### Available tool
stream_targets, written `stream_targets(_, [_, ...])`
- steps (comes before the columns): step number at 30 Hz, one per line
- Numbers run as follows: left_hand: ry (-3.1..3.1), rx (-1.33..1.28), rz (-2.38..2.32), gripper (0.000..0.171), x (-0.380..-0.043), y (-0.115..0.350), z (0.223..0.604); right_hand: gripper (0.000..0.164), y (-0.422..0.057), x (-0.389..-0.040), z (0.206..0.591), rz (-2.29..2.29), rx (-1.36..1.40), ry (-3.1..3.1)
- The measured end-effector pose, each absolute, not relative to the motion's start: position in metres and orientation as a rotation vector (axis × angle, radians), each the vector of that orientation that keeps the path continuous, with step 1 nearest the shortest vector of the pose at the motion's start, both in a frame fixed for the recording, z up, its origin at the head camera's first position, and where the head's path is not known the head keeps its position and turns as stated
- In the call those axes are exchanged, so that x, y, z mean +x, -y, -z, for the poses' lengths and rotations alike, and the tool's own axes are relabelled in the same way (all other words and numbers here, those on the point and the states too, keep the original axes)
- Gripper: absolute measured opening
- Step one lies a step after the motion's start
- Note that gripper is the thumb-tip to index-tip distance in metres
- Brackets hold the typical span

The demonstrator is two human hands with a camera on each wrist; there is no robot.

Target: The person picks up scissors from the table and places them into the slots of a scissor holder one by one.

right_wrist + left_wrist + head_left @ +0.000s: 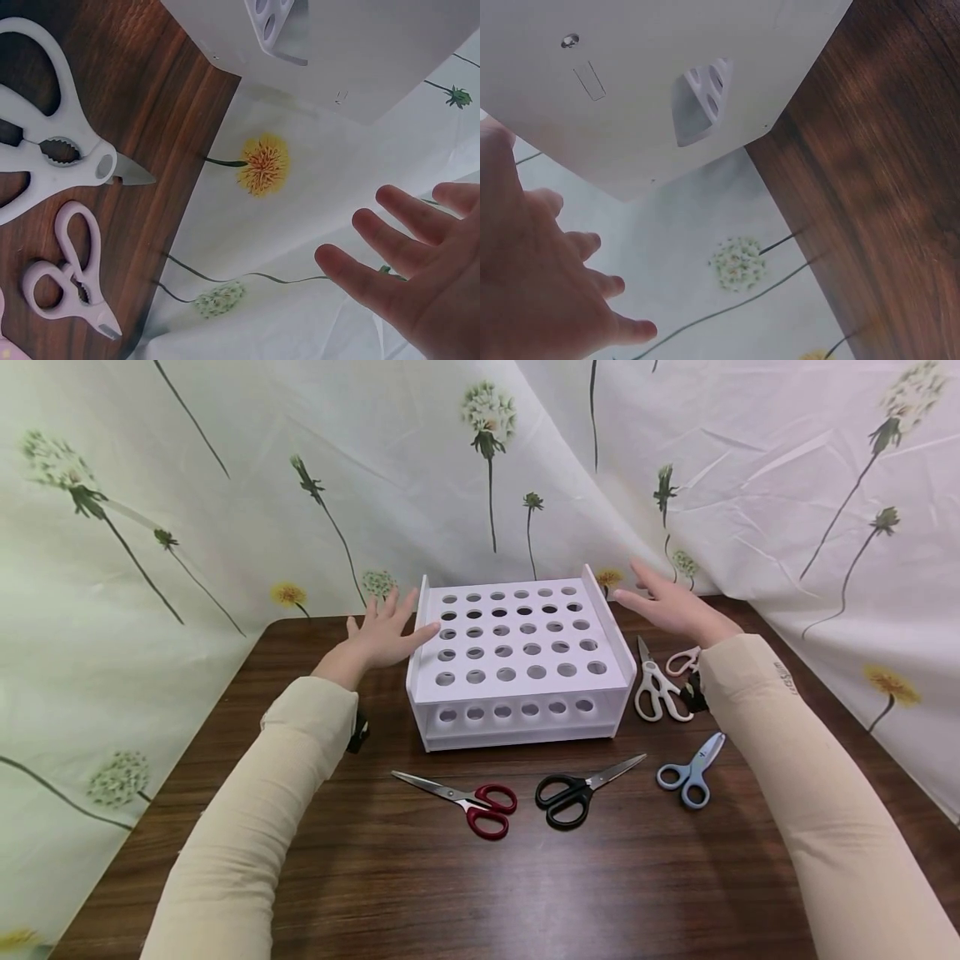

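Observation:
A white rack (517, 660) with rows of round holes stands at the back of the table. My left hand (378, 631) is spread beside its left side, thumb near the top edge; whether it touches cannot be told. In the left wrist view the fingers of that hand (547, 262) are apart, next to the rack's side panel (652, 97) with its cut-out. To the right of the rack my right hand (667, 602) is held up with fingers extended. The right wrist view shows this hand (420, 262) holding nothing, away from the panel (360, 52).
Red-handled scissors (487, 810) and black-handled scissors (573, 797) lie in front of the rack. Blue scissors (693, 772) are at the right. White scissors (656, 689) and small pink scissors (75, 277) lie under my right arm. A flowered cloth (450, 485) hangs behind the table.

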State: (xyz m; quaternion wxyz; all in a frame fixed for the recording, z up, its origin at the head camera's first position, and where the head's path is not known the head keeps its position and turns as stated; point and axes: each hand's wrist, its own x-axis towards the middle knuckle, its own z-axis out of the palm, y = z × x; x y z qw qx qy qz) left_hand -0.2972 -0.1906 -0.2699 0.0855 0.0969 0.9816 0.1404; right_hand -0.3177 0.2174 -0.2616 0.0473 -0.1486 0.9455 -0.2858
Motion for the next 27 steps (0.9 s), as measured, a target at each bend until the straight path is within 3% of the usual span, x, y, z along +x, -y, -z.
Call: stream_targets(27, [-2.944,0.354,-0.541,0.077,-0.296,0.197,0.283,0.085,-0.247,-0.315,0.277,0.908,-0.395,-2.878])
